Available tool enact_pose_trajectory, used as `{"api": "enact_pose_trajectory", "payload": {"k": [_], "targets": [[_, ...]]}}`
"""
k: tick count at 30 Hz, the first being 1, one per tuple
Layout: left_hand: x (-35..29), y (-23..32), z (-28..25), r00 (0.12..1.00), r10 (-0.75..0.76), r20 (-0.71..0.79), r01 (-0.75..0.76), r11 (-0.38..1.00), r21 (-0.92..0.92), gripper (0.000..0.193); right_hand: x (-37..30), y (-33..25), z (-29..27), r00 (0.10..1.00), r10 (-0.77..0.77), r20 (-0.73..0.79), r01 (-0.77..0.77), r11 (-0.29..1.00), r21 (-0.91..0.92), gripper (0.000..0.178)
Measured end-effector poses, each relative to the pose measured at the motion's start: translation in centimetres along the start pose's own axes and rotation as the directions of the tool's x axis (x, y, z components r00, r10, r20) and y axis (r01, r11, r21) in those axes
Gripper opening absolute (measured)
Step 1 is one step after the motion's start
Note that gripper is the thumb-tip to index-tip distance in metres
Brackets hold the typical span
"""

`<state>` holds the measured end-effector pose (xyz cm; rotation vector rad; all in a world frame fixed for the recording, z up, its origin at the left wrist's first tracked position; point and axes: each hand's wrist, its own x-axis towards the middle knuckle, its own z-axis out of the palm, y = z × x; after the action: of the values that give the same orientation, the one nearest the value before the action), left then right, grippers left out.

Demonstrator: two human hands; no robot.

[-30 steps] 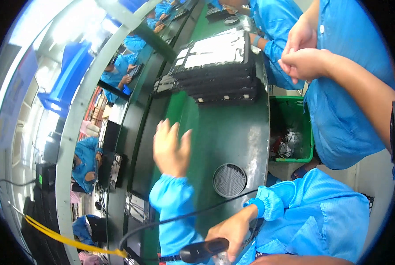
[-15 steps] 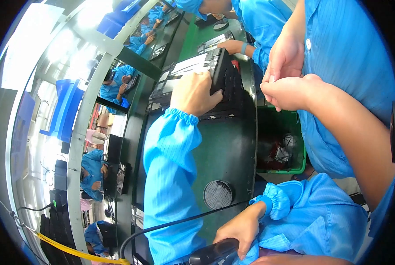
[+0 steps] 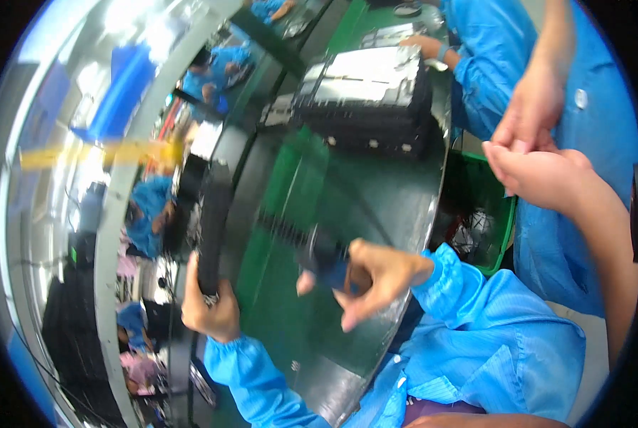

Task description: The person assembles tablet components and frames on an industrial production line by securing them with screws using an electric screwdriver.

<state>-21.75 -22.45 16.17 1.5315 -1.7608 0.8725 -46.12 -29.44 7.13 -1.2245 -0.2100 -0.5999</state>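
Observation:
My left hand [image 3: 213, 312] grips the lower end of a flat black panel [image 3: 216, 228], which stands on edge at the left of the bench. My right hand [image 3: 387, 274] is over the middle of the bench, its fingers loosely curled round a dark corded tool, seemingly an electric screwdriver [image 3: 319, 253]. Motion blurs the tool, and a ribbed black cord [image 3: 280, 227] runs from it to the upper left. Beyond both hands lies a stack of black units [image 3: 365, 118] with silvery, panelled tops.
The green-topped bench [image 3: 283, 285] has a metal edge at right. A green bin [image 3: 501, 242] with scraps stands below that edge. At right, a co-worker's hands [image 3: 540, 153] are together; another co-worker's hand [image 3: 424, 46] reaches past the stack. A blurred yellow strap [image 3: 98, 153] hangs at left.
My left hand has left the stack and now holds the black panel at left. My right hand has lifted the tool from the near edge to above the bench. The view has shifted.

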Motion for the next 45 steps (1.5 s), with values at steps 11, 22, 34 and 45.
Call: {"api": "enact_pose_trajectory", "payload": {"k": [11, 22, 34, 45], "targets": [[-26.1, 5.2, -6.0, 0.904, -0.122, 0.41, 0.175, 0.98, -0.095, 0.045, 7.1, 7.9, -2.1, 0.895, -0.237, -0.377, 0.115, 0.941, -0.318, 0.033], [-27.1, 8.5, -2.8, 0.717, -0.347, 0.604, 0.535, 0.83, -0.159, 0.058, 7.3, 11.7, -3.1, 0.86, -0.236, -0.453, -0.035, 0.857, -0.514, 0.035], [-26.3, 8.6, -1.6, 0.738, -0.36, 0.571, 0.525, 0.837, -0.151, 0.041, 7.4, 11.9, -4.2, 0.851, -0.211, -0.48, -0.061, 0.869, -0.491, 0.033], [-27.3, 11.4, -2.5, 0.886, -0.058, 0.459, 0.342, 0.751, -0.565, 0.023, 7.0, 11.3, -4.3, 0.859, -0.239, -0.452, -0.129, 0.754, -0.644, 0.031]]}}
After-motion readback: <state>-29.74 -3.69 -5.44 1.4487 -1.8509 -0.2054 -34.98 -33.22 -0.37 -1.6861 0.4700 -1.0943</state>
